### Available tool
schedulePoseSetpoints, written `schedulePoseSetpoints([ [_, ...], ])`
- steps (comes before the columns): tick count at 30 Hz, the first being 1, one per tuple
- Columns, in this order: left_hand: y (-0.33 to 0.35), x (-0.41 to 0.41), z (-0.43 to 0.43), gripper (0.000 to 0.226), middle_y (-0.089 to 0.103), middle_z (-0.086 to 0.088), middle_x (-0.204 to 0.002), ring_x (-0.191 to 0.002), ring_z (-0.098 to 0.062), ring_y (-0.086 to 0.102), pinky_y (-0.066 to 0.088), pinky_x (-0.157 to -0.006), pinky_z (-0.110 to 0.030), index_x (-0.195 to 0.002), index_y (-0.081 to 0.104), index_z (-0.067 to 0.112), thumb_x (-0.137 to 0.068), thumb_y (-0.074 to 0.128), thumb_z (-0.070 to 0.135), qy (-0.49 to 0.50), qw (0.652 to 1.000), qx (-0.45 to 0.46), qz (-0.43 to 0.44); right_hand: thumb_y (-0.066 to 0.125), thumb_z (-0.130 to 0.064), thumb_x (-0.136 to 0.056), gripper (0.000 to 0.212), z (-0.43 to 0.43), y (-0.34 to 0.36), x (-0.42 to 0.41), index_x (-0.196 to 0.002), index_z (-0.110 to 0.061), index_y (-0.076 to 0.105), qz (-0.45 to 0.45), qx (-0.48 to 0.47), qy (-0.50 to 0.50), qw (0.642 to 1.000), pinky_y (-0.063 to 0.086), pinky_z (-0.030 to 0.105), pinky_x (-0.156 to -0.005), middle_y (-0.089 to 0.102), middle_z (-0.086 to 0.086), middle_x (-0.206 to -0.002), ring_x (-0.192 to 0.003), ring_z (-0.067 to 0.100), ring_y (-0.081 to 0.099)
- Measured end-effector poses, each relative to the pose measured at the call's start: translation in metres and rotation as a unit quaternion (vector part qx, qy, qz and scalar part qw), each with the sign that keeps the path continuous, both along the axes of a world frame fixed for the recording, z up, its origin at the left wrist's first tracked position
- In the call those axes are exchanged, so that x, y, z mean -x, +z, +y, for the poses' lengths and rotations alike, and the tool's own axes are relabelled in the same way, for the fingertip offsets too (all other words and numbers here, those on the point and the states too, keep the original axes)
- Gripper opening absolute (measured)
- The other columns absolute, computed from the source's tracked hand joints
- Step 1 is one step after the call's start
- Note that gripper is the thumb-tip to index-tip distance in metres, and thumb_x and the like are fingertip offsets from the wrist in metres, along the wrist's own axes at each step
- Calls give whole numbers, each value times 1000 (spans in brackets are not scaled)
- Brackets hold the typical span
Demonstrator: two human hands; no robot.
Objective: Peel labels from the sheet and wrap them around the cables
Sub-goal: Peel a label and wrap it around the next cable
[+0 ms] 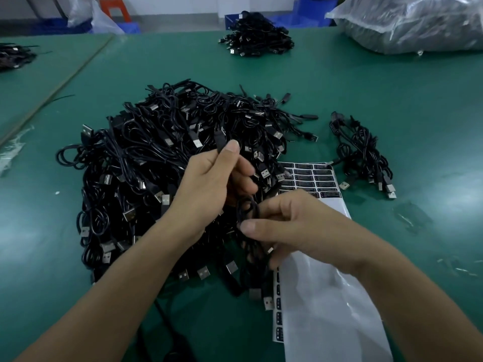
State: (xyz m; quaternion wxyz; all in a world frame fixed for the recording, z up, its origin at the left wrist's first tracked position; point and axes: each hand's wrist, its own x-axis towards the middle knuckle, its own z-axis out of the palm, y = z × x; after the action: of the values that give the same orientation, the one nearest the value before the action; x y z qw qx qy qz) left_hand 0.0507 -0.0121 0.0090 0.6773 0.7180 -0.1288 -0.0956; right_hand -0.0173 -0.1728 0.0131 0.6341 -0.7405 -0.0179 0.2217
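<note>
Cable (219, 141), black and thin, held up between both hands over the near side of the big heap. Left hand (206, 184) pinches its plug end between thumb and forefinger, the other fingers curled behind. Right hand (295, 226) grips a small loop of the same cable lower down, thumb on top, fingers folded under it.

Label sheet (311, 178) lying flat on the table just right of the heap, partly under the right hand and forearm. Rows of small black labels fill its far end; nearer, the white backing (321, 304) shows bare, with one column of labels left along its near left edge. Print too small to read.

Heap of cables (146, 158): black leads tangled, metal USB plugs sticking out all round, its right edge overlapping the sheet.

Small bundle of cables (363, 152) set apart to the right of the sheet. Another pile (257, 37) well back on the green table (392, 95). Few more at the far left edge (13, 56). Large clear plastic bag (407, 22), stuffed with something dark, at the far right corner. Blue crates (311, 9) beyond the table.
</note>
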Motion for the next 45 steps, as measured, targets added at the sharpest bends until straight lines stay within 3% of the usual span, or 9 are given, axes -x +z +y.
schedulePoseSetpoints([
  [4, 7, -1, 2, 58, 43, 4, -46, -44, -13, 44, 44, -52, -24, -52, 49, 28, -107, 36, 42, 1, 999, 33, 13, 69, -30, -91, 10, -30, -2, -9, -92, -22, 74, -78, 135, -116, 981, 54, 22, -58, 75, -2, -80, -70, 10, 72],
  [8, 11, 0, 2, 63, 28, 10, -53, -45, -9, 30, 38, -47, -18, -56, 48, 30, -101, 18, 63, -26, 998, 49, 32, 63, -22, -95, 13, -65, -17, -10, -86, -27, 72, -152, 316, -315, 882, 47, 12, -56, 68, -11, -74, -62, 1, 63],
  [15, 5, 5, -6, 39, 34, 4, -58, -54, -16, 30, 31, -52, -32, -70, 55, 27, -104, 42, 41, -26, 989, -98, -106, 81, -39, -81, 50, -73, -25, -1, -124, -18, 66, -100, 413, -293, 856, 39, 23, -63, 59, -9, -84, -71, -1, 51],
  [20, -3, 10, -9, 22, 44, 12, -52, -45, -5, 34, 30, -42, -17, -88, 58, 26, -103, 44, 36, -54, 968, -174, -174, 90, -42, -69, 70, -75, -26, -2, -129, -21, 62, -74, 380, -297, 873, 39, 24, -62, 54, -11, -88, -79, 6, 53],
  [26, 0, 16, -26, 24, 54, 0, -65, -48, -8, 40, 36, -42, -23, -90, 54, 20, -104, 37, 31, -90, 962, -177, -186, 88, -35, -73, 37, -81, -31, -2, -105, -28, 70, -103, 313, -303, 894, 36, 25, -56, 48, -12, -74, -67, 6, 49],
  [30, 5, 12, -49, 34, 64, -7, -79, -61, -20, 56, 47, -57, -38, -89, 52, 10, -103, 41, 39, -67, 968, -159, -180, 84, -21, -76, 11, -81, -27, -3, -83, -25, 77, -79, 131, -298, 942, 60, 32, -72, 75, 5, -85, -83, 24, 73],
  [35, -5, 3, -70, 25, 71, 12, -103, -95, -9, 67, 58, -83, -40, -97, 47, 19, -91, 69, 29, -113, 956, -221, -158, 86, -36, -49, 31, -72, -19, 0, -77, -27, 78, -116, -5, -250, 961, 61, 25, -66, 76, 8, -80, -71, 16, 73],
  [41, -11, -6, -62, 29, 75, -6, -86, -89, -28, 71, 57, -83, -53, -74, 40, 27, -72, 68, 21, -118, 974, -170, -90, 87, -37, -47, 37, -70, -22, -2, -80, -27, 74, -122, -49, -279, 951, 58, 36, -70, 74, 20, -84, -69, 22, 70],
  [45, -14, -11, -56, 37, 73, -16, -85, -91, -32, 72, 54, -89, -58, -74, 36, 20, -71, 72, 14, -101, 983, -142, -62, 92, -39, -55, 42, -67, -28, -3, -88, -27, 70, -165, 38, -326, 930, 52, 23, -59, 69, 0, -74, -62, 7, 62],
])
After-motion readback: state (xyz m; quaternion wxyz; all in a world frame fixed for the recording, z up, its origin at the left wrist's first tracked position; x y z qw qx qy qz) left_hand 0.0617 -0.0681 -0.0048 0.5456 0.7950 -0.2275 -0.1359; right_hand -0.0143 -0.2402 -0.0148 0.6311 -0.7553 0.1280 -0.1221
